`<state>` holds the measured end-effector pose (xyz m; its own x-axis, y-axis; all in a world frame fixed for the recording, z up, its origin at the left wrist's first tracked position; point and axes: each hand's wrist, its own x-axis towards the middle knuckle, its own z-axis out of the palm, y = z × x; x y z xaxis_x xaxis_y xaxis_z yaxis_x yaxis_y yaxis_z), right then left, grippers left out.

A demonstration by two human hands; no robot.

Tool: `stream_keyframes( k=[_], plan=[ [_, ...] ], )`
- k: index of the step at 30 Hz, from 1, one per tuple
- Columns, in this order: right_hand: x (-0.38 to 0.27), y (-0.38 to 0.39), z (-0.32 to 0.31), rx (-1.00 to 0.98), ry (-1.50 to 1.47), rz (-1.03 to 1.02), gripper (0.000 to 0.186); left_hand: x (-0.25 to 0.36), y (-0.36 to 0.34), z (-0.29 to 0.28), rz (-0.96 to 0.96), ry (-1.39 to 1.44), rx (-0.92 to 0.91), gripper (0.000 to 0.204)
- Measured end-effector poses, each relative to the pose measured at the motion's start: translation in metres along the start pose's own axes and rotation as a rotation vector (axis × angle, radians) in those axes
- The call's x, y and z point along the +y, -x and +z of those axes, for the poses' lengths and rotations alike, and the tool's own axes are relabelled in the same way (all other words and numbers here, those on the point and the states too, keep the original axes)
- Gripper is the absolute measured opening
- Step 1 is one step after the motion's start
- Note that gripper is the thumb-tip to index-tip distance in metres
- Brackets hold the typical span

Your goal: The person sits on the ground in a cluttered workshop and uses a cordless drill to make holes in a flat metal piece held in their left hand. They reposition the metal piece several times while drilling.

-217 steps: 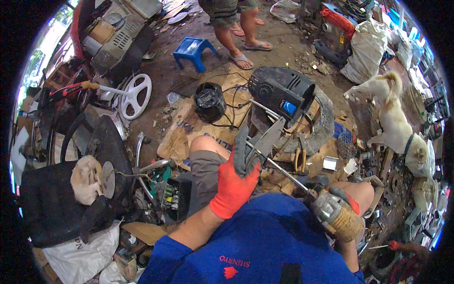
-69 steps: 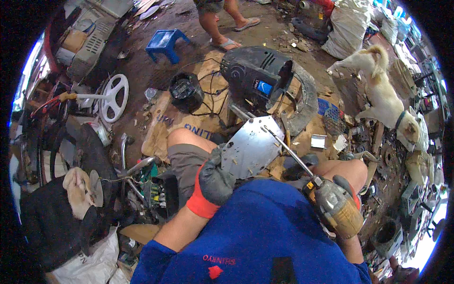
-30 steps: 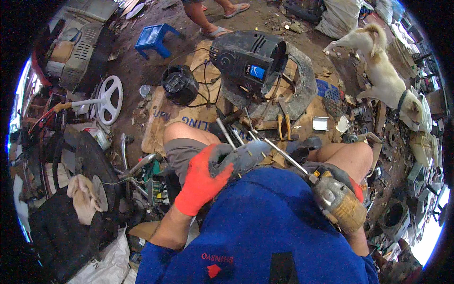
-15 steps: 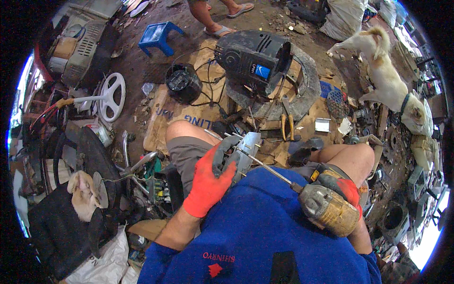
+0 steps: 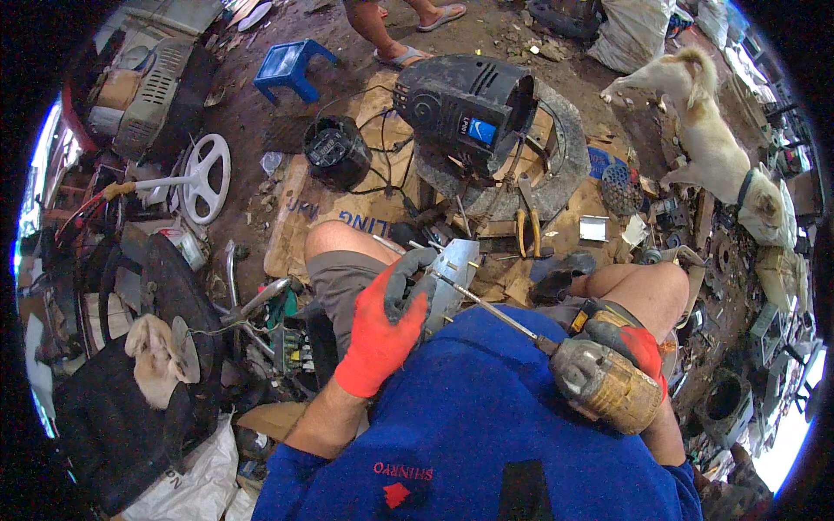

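Observation:
My right hand (image 5: 627, 344), in a red and grey glove, is wrapped round the grip of a worn yellow power screwdriver (image 5: 604, 386). Its long bit (image 5: 499, 314) points left, and the tip meets the face of a light metal plate (image 5: 453, 276) by my left fingertips. Several brass-coloured posts stick out of that plate. Gloved the same way, my left hand (image 5: 389, 314) pinches the plate's left side, close to the bit's tip. The plate is held tilted above my lap; the fingers hide part of its left edge.
Ahead on cardboard (image 5: 295, 204) lie a black machine housing (image 5: 465, 108), a black motor-like part (image 5: 336, 154) and orange-handled pliers (image 5: 527, 221). A blue stool (image 5: 294, 71) and another person's feet (image 5: 404, 56) are beyond. A dog (image 5: 717, 143) stands right; another animal (image 5: 155, 360) lies left.
The bit's tip and my left fingers have shifted very slightly at the plate. Both hands keep their holds.

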<state>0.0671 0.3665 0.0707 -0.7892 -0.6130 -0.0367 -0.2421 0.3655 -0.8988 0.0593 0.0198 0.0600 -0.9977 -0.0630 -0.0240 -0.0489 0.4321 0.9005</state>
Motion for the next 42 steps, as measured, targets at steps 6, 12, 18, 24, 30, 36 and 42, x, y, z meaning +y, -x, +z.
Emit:
stream_keyframes(
  k=[6, 12, 18, 24, 30, 36, 42],
  plan=[
    [0.008, -0.001, -0.003, -0.054, -0.056, 0.045, 0.051, -0.003, -0.001, 0.001, 0.017, -0.002, -0.009, 0.037],
    [0.021, 0.017, 0.008, 0.039, -0.395, 0.279, 0.053, -0.004, -0.001, 0.003, -0.004, 0.001, -0.01, 0.037],
    [0.011, 0.016, 0.007, 0.039, -0.446, 0.454, 0.056, -0.007, 0.003, 0.002, 0.056, -0.149, 0.022, 0.042],
    [0.002, -0.012, -0.013, -0.254, 0.081, 0.065, 0.051, -0.019, 0.005, 0.008, 0.045, -0.215, 0.075, 0.041],
    [0.006, 0.014, -0.006, -0.122, -0.739, 0.588, 0.062, -0.014, 0.014, 0.011, 0.005, -0.16, 0.105, 0.038],
    [-0.003, 0.019, -0.008, -0.11, -0.897, 0.601, 0.065, -0.009, 0.012, 0.012, -0.044, -0.09, 0.096, 0.038],
    [0.006, 0.027, -0.001, -0.042, -1.041, 0.664, 0.065, -0.008, 0.013, 0.013, -0.019, -0.1, 0.111, 0.037]
  ],
)
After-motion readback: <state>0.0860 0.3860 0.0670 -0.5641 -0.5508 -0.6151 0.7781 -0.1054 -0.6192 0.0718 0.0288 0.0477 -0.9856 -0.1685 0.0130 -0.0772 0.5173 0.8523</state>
